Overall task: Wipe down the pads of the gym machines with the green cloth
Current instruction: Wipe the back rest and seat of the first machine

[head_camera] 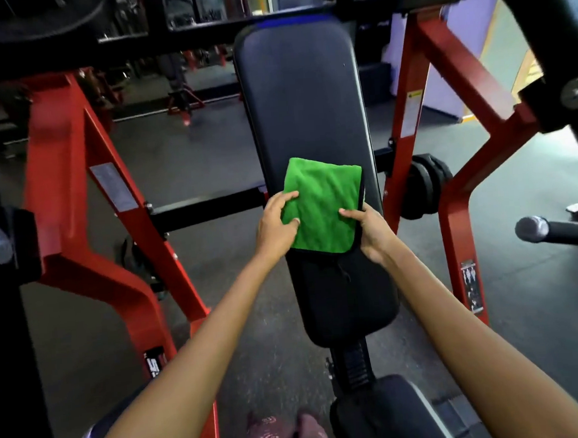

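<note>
No text I can read | right red upright [410, 107]: white-and-yellow warning sticker [414, 107], print too small | right red leg: black pictogram label [472, 286], figures only | left red leg: black-and-white logo sticker [155, 362], letters blurred

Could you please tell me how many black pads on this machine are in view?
2: the long back pad, upright at centre with the green cloth held on it by both hands, and the seat pad at the bottom, partly cropped. Others may be out of frame.
</note>
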Action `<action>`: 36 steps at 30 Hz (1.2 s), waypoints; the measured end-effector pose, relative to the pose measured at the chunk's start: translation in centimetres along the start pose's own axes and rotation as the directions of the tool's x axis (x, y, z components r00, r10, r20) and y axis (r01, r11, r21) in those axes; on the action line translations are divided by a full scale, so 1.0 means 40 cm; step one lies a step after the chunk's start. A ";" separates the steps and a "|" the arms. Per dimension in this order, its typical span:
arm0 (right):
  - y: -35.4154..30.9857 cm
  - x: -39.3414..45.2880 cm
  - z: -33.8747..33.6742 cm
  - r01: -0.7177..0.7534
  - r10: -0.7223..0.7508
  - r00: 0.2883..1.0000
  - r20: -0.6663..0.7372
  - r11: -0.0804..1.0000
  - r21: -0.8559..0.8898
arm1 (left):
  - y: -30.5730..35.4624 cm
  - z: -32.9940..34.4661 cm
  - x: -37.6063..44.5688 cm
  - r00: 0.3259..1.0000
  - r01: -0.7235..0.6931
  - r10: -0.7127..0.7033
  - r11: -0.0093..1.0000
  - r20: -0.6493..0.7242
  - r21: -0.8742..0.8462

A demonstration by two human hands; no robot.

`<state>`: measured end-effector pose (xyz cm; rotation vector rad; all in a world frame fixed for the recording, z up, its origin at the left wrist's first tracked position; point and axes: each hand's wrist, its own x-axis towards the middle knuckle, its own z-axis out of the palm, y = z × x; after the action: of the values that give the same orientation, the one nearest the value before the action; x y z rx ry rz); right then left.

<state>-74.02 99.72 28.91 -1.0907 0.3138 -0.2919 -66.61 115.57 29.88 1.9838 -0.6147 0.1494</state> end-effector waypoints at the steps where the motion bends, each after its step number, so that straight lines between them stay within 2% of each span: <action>1: -0.022 0.015 0.013 0.021 -0.021 1.000 0.012 1.000 -0.008 | 0.012 -0.010 0.021 0.999 -0.023 0.023 1.000 -0.022 0.008; 5: -0.093 0.063 0.067 0.073 -0.072 0.997 0.039 0.997 -0.012 | 0.047 -0.056 0.091 0.989 -0.110 0.112 0.994 -0.094 0.029; 9: -0.151 0.113 0.113 0.124 -0.122 0.989 0.088 0.992 -0.014 | 0.063 -0.094 0.155 0.966 -0.223 0.218 0.975 -0.138 -0.021; 11: -0.174 0.137 0.128 0.155 -0.152 0.985 0.084 0.988 -0.026 | 0.066 -0.104 0.193 0.958 -0.254 0.243 0.966 -0.154 -0.052; 17: -0.230 0.185 0.173 0.205 -0.211 0.974 0.083 0.975 0.085 | 0.071 -0.096 0.279 0.948 -0.304 0.285 0.944 -0.145 -0.132; 20: -0.281 0.231 0.201 0.286 -0.290 0.957 0.017 0.952 0.111 | 0.077 -0.092 0.371 0.931 -0.361 0.344 0.915 -0.118 -0.178; 22: -0.313 0.249 0.220 0.386 -0.384 0.922 -0.039 0.914 0.128 | 0.084 -0.100 0.437 0.907 -0.420 0.409 0.896 -0.099 -0.148; 24: -0.342 0.265 0.233 0.553 -0.541 0.825 -0.163 0.832 0.035 | 0.090 -0.117 0.508 0.880 -0.474 0.462 0.870 -0.111 -0.135; 25: -0.354 0.269 0.240 0.634 -0.640 0.735 -0.224 0.766 -0.106 | 0.093 -0.130 0.546 0.866 -0.495 0.478 0.863 -0.149 -0.106; 26: -0.364 0.277 0.246 0.682 -0.746 0.616 -0.252 0.665 -0.302 | 0.095 -0.146 0.593 0.851 -0.506 0.489 0.861 -0.192 -0.050; 27: -0.375 0.282 0.257 0.686 -0.854 0.470 -0.223 0.512 -0.516 | 0.097 -0.161 0.643 0.840 -0.501 0.495 0.865 -0.220 0.034; 28: -0.381 0.289 0.271 0.638 -0.936 0.324 -0.137 0.324 -0.699 | 0.097 -0.174 0.684 0.849 -0.465 0.482 0.876 -0.217 0.128; 29: -0.378 0.306 0.288 0.564 -0.975 0.221 0.003 0.125 -0.816 | 0.095 -0.184 0.723 0.867 -0.420 0.459 0.882 -0.194 0.212; 30: -0.369 0.327 0.303 0.479 -0.964 0.197 0.176 -0.062 -0.876 | 0.086 -0.187 0.754 0.881 -0.394 0.446 0.876 -0.157 0.278; 31: -0.351 0.351 0.316 0.405 -0.901 0.279 0.334 -0.205 -0.891 | 0.076 -0.186 0.772 0.885 -0.395 0.450 0.860 -0.115 0.322; 32: -0.331 0.380 0.327 0.347 -0.804 0.427 0.414 -0.277 -0.896 | 0.064 -0.182 0.781 0.877 -0.415 0.472 0.838 -0.088 0.355; 33: -0.306 0.405 0.332 0.316 -0.710 0.561 0.426 -0.292 -0.903 | 0.049 -0.172 0.783 0.857 -0.444 0.509 0.809 -0.082 0.384; 34: -0.279 0.433 0.333 0.294 -0.653 0.632 0.418 -0.297 -0.909 | 0.033 -0.163 0.789 0.837 -0.465 0.540 0.790 -0.093 0.399; 36: -0.228 0.457 0.324 0.280 -0.598 0.707 0.377 -0.252 -0.926 | 0.011 -0.149 0.796 0.808 -0.484 0.573 0.779 -0.138 0.398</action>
<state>-52.92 99.38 40.69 -2.8014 0.2764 -1.0263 -38.44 109.22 44.55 2.0183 -1.0283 0.9084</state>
